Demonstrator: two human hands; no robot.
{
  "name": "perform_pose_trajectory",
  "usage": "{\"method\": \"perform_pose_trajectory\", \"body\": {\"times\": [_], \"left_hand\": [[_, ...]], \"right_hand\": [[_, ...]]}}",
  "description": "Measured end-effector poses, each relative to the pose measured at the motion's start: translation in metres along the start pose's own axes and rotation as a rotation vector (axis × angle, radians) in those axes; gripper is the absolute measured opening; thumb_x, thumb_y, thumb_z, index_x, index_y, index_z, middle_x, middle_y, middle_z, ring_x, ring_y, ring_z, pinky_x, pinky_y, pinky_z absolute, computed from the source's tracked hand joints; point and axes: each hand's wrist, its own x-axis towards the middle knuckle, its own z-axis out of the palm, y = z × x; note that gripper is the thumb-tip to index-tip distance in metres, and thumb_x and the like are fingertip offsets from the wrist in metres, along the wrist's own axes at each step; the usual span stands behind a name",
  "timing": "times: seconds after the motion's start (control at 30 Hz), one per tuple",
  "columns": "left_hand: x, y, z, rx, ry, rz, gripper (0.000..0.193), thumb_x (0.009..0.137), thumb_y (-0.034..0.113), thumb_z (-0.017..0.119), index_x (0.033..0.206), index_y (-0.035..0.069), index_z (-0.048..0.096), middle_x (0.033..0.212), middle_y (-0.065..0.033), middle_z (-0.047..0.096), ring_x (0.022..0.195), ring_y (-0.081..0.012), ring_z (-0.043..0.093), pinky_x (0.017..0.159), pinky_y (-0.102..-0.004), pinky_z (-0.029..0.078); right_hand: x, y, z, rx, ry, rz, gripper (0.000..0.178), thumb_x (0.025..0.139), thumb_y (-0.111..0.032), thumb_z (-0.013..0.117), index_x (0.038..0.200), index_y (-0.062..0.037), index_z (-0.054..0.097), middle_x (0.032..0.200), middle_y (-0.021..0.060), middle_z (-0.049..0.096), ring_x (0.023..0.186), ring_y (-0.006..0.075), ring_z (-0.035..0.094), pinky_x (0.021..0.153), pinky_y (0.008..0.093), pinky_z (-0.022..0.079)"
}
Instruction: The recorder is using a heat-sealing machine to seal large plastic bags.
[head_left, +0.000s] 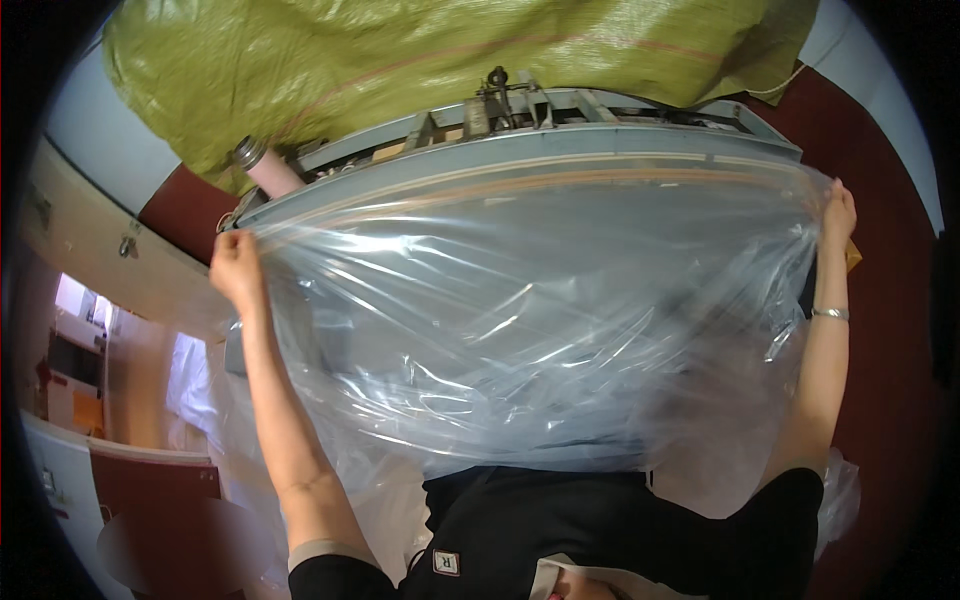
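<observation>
A wide sheet of clear plastic film [520, 290] is stretched between my two hands, with creases fanning out from both grips. My left hand [238, 265] pinches its far left corner. At the far right corner my right hand [838, 213] is closed on the film, and a silver bracelet [830, 314] circles that wrist. The film's far edge lies along the front of a long grey metal machine [460, 152]. Its near part bunches up against my black shirt [560, 520]. Whether the film is one layer or a bag, I cannot tell.
A pink flask [272, 170] leans at the machine's left end. Dark metal fittings [500, 98] rise from the machine's middle. Behind it hangs a yellow-green woven sheet [440, 50]. An open doorway [130, 350] is at left, and more loose film [840, 500] hangs at lower right.
</observation>
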Motion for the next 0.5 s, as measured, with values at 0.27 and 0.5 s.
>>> {"method": "perform_pose_trajectory", "body": {"times": [0.27,0.5], "left_hand": [[-0.039,-0.063,0.099,-0.164,-0.139,-0.082,0.020,0.083,0.018,0.046,0.074,0.000,0.048,0.063,-0.0054,0.047,0.060,-0.0133,0.041,0.056,-0.0287,0.038],[-0.035,-0.125,0.153,-0.493,-0.086,-0.213,0.018,0.085,0.019,0.051,0.072,0.008,0.049,0.059,0.0057,0.040,0.050,-0.0030,0.031,0.044,-0.0188,0.026]], "right_hand": [[-0.048,0.069,0.071,-0.608,0.047,-0.456,0.029,0.085,-0.029,0.050,0.086,-0.0007,0.054,0.080,0.0182,0.059,0.078,0.0343,0.056,0.070,0.0383,0.042],[-0.050,0.089,0.109,-0.229,-0.096,-0.261,0.023,0.084,-0.022,0.054,0.082,0.0001,0.054,0.069,0.0055,0.056,0.066,0.0108,0.047,0.065,0.0251,0.041]]}}
